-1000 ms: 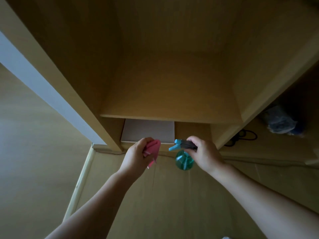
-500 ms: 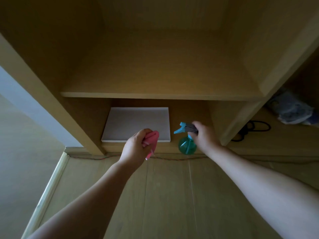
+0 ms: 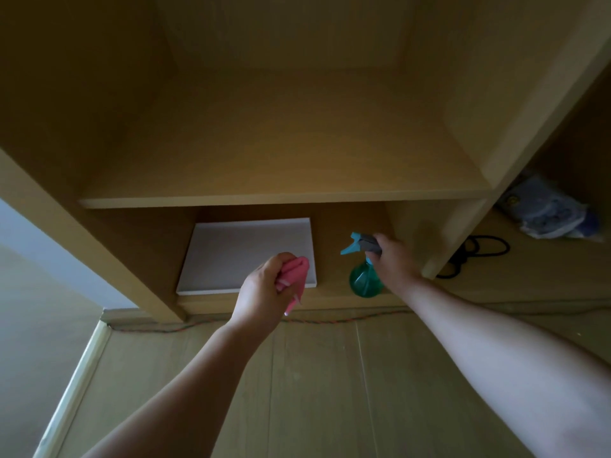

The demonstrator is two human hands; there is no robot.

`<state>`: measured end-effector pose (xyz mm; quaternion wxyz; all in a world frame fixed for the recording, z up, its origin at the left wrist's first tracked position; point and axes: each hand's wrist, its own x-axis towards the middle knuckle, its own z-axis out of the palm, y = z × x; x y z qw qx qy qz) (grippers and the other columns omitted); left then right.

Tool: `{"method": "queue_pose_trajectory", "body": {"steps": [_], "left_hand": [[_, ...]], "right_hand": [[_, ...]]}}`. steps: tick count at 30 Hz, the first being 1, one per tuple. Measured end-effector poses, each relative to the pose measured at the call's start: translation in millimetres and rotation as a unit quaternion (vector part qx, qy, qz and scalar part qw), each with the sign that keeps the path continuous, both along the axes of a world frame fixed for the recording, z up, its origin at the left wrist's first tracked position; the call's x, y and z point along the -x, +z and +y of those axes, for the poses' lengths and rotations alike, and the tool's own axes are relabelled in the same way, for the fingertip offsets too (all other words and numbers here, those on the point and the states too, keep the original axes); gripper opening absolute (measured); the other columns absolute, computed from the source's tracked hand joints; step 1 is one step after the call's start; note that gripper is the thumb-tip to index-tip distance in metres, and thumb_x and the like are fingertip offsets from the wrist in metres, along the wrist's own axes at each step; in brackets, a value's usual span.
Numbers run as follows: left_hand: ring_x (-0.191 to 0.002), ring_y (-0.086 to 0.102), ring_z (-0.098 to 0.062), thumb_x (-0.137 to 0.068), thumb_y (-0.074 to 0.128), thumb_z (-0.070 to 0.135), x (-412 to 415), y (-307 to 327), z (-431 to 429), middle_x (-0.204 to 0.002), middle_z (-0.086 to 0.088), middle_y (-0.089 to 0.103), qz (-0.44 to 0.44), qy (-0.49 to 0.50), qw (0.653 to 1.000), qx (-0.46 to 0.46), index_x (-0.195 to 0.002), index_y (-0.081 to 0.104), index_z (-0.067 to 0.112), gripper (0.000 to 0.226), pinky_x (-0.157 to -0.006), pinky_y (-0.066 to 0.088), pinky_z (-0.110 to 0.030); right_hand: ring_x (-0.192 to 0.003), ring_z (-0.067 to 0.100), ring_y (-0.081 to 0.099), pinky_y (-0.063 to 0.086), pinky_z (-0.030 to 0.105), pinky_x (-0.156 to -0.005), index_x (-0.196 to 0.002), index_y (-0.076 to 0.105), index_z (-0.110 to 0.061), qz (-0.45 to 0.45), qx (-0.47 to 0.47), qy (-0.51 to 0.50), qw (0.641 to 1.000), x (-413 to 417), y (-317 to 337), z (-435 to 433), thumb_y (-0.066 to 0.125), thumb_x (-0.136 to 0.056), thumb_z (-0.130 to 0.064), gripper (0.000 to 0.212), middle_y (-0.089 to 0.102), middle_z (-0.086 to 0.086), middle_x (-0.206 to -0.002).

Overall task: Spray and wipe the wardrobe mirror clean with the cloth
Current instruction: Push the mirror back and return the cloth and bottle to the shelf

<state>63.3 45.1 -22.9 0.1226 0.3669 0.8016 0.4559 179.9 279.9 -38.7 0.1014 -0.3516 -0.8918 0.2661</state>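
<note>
My left hand (image 3: pixel 264 289) grips a bunched pink cloth (image 3: pixel 294 276) just in front of the lowest wardrobe compartment. My right hand (image 3: pixel 391 256) holds the neck and trigger head of a green spray bottle (image 3: pixel 363 279) with a blue nozzle, inside the bottom compartment at its right; whether its base touches the floor of the compartment I cannot tell. No mirror surface shows in this view.
A flat white board (image 3: pixel 238 249) lies in the bottom compartment, left of the bottle. Above it runs a bare wooden shelf (image 3: pixel 281 196). To the right lie a black cable (image 3: pixel 479 249) and a bluish bundle (image 3: pixel 549 213). A cord (image 3: pixel 330 320) runs along the wooden floor.
My view has tilted down and closer to the lower shelves. My right hand has carried the spray bottle forward and down into the bottom compartment. My left hand still holds the cloth.
</note>
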Motion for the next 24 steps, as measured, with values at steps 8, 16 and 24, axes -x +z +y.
{"method": "queue_pose_trajectory", "body": {"steps": [8,16,24], "left_hand": [[-0.088,0.058,0.008,-0.079,0.068,0.008,-3,0,8,-0.093,0.025,0.059,0.003,-0.016,1.000,-0.016,-0.110,0.056,0.041,0.047,-0.061,0.044,-0.006],[-0.083,0.057,0.007,-0.078,0.067,0.008,-4,0,12,-0.091,0.026,0.057,0.012,-0.028,1.000,-0.008,-0.113,0.060,0.032,0.043,-0.063,0.042,-0.007],[-0.086,0.057,0.007,-0.077,0.067,0.010,0,-4,6,-0.092,0.025,0.059,0.005,-0.022,1.000,-0.010,-0.111,0.059,0.035,0.042,-0.063,0.042,-0.010]], "right_hand": [[-0.127,0.035,0.041,0.040,0.044,-0.102,-0.148,0.029,-0.012,-0.082,-0.217,0.081,0.969,-22,-5,-10,0.065,-0.088,-0.026,0.071,0.035,0.015,-0.144],[-0.133,0.038,0.040,0.038,0.050,-0.106,-0.144,0.034,-0.009,-0.240,-0.272,0.309,0.879,-48,-40,-23,0.046,-0.096,-0.015,0.049,0.030,0.012,-0.153],[-0.149,0.028,-0.006,0.005,0.039,-0.120,-0.155,0.004,-0.009,-0.320,-0.187,0.225,0.901,-36,-65,-12,0.040,-0.098,-0.008,0.068,-0.016,0.002,-0.162]]}}
